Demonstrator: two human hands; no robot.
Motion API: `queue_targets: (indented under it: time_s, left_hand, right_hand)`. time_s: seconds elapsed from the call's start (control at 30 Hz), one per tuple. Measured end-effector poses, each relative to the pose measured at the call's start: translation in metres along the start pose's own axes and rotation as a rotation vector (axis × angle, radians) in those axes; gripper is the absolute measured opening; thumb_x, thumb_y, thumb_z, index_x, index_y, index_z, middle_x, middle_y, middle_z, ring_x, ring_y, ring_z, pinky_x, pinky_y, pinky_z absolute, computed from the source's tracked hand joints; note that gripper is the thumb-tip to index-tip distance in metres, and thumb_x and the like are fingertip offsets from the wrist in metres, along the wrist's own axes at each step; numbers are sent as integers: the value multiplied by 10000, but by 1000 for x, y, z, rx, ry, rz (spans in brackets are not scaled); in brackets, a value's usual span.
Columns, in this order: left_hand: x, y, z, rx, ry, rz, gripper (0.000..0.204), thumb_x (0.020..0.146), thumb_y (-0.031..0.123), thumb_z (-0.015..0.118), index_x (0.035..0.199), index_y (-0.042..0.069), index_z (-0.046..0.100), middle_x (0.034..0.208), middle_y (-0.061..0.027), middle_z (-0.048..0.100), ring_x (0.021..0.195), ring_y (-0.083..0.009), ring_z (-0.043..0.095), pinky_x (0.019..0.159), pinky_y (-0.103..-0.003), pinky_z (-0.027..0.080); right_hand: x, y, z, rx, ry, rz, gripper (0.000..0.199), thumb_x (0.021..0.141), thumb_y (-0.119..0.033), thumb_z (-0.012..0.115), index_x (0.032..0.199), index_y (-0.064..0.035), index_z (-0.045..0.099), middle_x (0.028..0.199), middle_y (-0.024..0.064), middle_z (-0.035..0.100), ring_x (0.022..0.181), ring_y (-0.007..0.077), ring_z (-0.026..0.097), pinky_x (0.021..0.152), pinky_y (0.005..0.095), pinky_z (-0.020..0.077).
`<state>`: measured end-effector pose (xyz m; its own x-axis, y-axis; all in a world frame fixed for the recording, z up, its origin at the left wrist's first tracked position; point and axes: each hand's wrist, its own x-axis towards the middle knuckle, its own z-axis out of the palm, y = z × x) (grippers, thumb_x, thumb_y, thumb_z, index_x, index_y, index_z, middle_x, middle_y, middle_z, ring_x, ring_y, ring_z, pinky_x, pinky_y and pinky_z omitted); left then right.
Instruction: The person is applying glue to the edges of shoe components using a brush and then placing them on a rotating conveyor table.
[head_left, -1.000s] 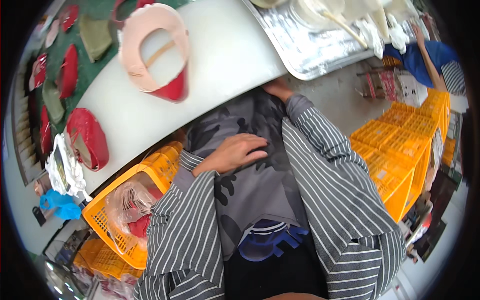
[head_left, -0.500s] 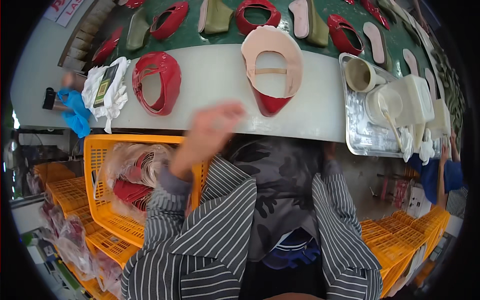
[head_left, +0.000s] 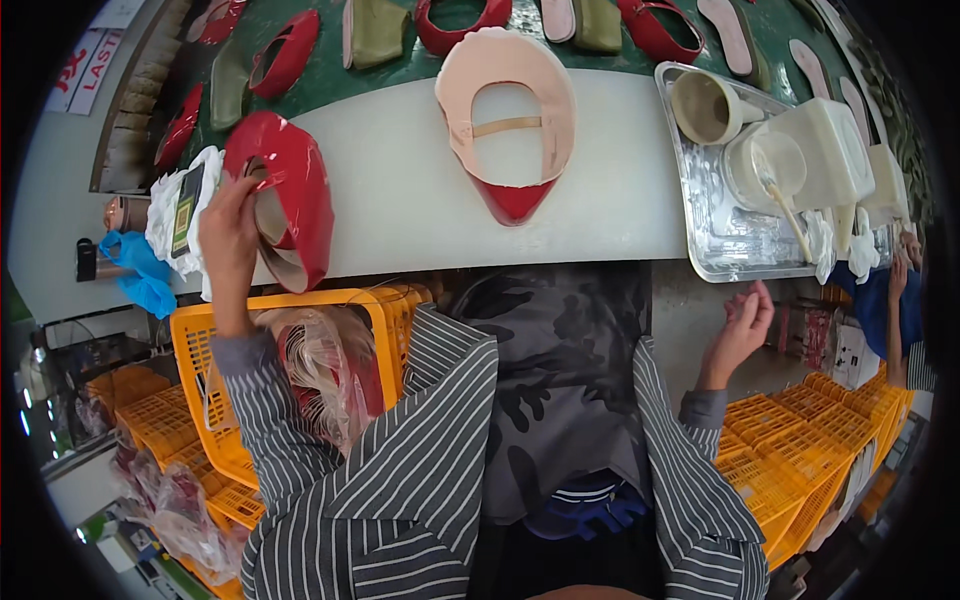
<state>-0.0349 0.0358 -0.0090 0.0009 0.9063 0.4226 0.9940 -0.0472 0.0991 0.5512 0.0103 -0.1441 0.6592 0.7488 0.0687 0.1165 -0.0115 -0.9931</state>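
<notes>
My left hand [head_left: 229,225] pinches the edge of a glossy red shoe upper [head_left: 305,205], which is tilted up at the left of the pale work surface. Its pale inside lining shows at the opening. A second upper [head_left: 510,203], with a red pointed toe and its pink lining facing up, lies in the middle of the surface; no hand touches it. A narrow tan strip crosses its opening. My right hand [head_left: 738,330] is off the table's near edge, just below the metal tray [head_left: 715,262], its fingers loosely curled with nothing visible in them.
The tray carries a cup [head_left: 703,105], a round tub [head_left: 763,160] with a brush, and a white plastic container [head_left: 822,150]. Beyond, a green belt [head_left: 330,62] bears several shoe parts. A yellow crate [head_left: 385,340] stands below the table. Another person's hand [head_left: 900,275] is at far right.
My left hand has moved left and taken hold of the red upper, which is now lifted and tilted. My right hand has come out into view below the tray. The view has shifted slightly.
</notes>
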Motion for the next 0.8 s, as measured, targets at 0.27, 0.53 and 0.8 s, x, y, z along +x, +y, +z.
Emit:
queue_targets:
  time_s: [0.27,0.53,0.8]
  left_hand:
    - [-15,73,-49,-657,376,-378,241,949,101,501,1176,22,527,997,-68,601,852,-138,578,873,-346,489]
    - [11,192,8,-2143,-437,-423,286,1012,233,364,1187,38,478,1055,-83,552,664,-110,457,855,-370,457]
    - [27,285,48,-2044,-816,-632,427,1025,340,297,1258,23,462,777,-58,588,423,-77,375,616,-309,524]
  right_hand:
    - [28,-48,17,298,-36,26,484,933,-137,563,1357,-15,366,1012,48,531,743,114,529,605,246,433]
    - [60,-69,33,397,-125,8,505,885,-141,628,1306,16,397,964,77,557,697,103,556,539,234,484]
    - [88,-81,33,287,-123,-331,219,921,-80,560,1120,9,543,906,70,594,749,112,593,630,248,534]
